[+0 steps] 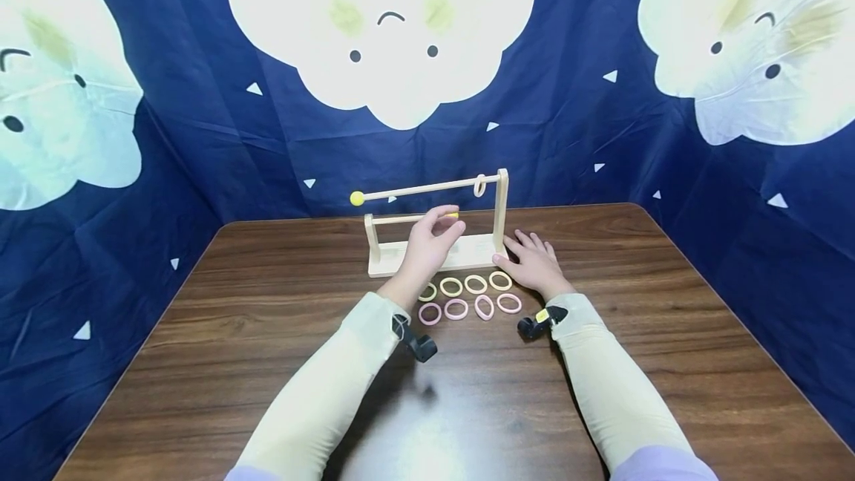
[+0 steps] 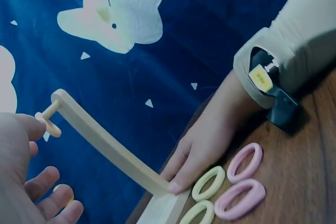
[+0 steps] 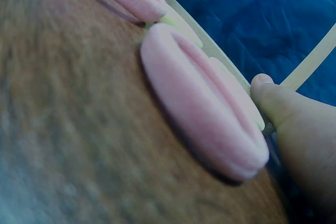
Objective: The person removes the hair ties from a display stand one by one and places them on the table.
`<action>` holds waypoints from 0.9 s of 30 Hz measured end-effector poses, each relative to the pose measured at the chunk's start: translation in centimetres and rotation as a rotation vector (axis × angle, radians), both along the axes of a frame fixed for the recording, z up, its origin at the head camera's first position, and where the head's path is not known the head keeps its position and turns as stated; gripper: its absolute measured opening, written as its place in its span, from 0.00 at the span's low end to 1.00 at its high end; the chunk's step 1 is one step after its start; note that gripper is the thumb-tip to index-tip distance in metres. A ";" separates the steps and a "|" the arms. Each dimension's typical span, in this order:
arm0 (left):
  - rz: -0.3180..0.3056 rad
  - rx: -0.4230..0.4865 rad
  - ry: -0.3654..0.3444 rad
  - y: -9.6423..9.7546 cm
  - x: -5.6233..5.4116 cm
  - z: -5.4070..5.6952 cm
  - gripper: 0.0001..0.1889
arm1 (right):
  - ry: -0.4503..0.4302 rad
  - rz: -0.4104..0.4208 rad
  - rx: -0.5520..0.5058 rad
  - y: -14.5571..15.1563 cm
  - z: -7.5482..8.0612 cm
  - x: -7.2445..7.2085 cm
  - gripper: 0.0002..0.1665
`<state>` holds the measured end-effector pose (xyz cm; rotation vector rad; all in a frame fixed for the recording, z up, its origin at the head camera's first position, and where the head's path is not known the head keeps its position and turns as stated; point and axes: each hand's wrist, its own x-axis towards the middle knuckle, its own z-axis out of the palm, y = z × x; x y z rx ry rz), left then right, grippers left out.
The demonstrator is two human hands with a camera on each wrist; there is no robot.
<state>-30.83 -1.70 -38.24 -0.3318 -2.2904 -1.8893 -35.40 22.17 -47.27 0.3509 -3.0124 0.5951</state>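
A wooden rack [image 1: 499, 214] with two horizontal rods stands at the table's far side. On its upper rod [image 1: 427, 188], tipped with a yellow ball [image 1: 357, 199], a pale fabric ring [image 1: 479, 185] hangs near the tall post. My left hand [image 1: 427, 247] is raised in front of the lower rod, fingers loosely bent and holding nothing; it hides part of that rod. At the base's right end, my right hand [image 1: 534, 266] rests with fingers spread and its thumb [image 3: 262, 85] against the base. Pink rings [image 1: 456, 309] and yellow-green rings [image 1: 450, 287] lie before the rack.
The brown wooden table [image 1: 267, 332] holds the rack and rings. Blue cloth [image 1: 568, 154] with white clouds hangs behind and at both sides. A small black camera [image 1: 417, 344] juts from the left wrist, and another camera [image 1: 534, 325] from the right.
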 end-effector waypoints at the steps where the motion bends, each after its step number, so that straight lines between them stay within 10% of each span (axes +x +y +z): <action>1: 0.004 0.017 -0.013 0.3 -0.2 0.1 0.20 | -0.001 0.001 -0.003 0.0 0.0 0.0 0.44; 27: -0.024 0.442 -0.324 4.8 -3.0 2.4 0.17 | -0.018 0.005 0.000 0.0 0.1 -0.1 0.44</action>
